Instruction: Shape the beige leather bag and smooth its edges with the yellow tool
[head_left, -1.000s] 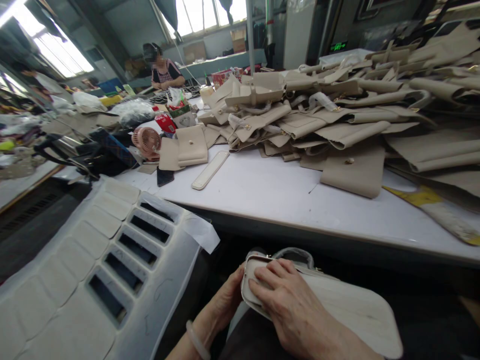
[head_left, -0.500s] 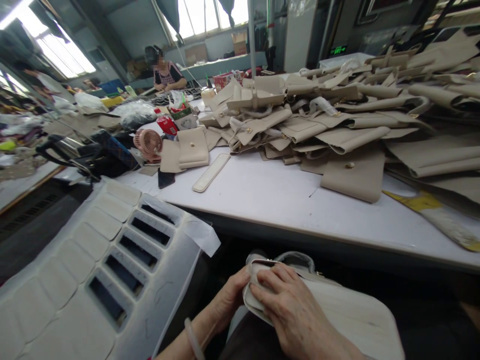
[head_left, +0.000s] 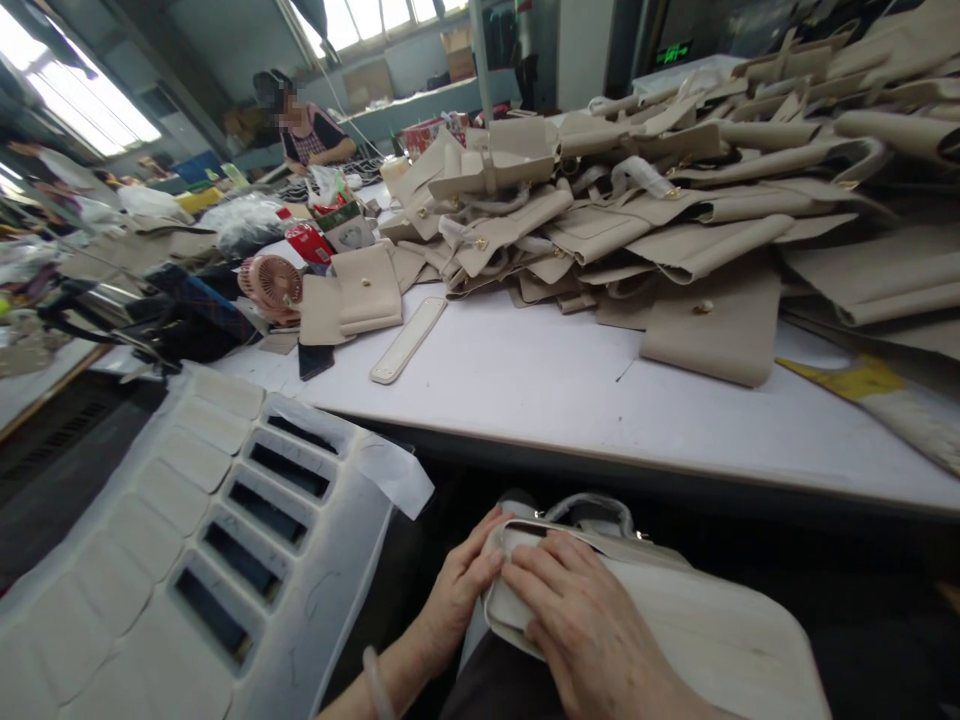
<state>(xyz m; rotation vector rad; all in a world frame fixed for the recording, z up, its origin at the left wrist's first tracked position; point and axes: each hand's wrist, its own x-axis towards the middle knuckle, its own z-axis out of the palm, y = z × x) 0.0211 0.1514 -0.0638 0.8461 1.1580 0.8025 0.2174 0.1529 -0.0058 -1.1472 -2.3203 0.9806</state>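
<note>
A cream handbag lies on its side across my lap, one narrow end toward the left. My left hand is closed on the rim at that end, fingertips along its outer edge. Across the same end, my right hand grips the bag, its bent fingers pressed on the end panel; part of the thumb is hidden. A handle wrapped in clear plastic rises behind the bag, with gold-coloured fittings at its base. The fingertips cover the spot where both hands meet the rim.
Left of me stands a grey plastic crate topped with pale panels. The white table ahead bears a heap of beige bag pieces, a phone, a long strip and a pink fan. Another person sits farther back.
The camera view has shifted slightly, moving the table items up and left. My left fingers have moved along the rim, and my right fingers have shifted a little; both stay on the handbag.
</note>
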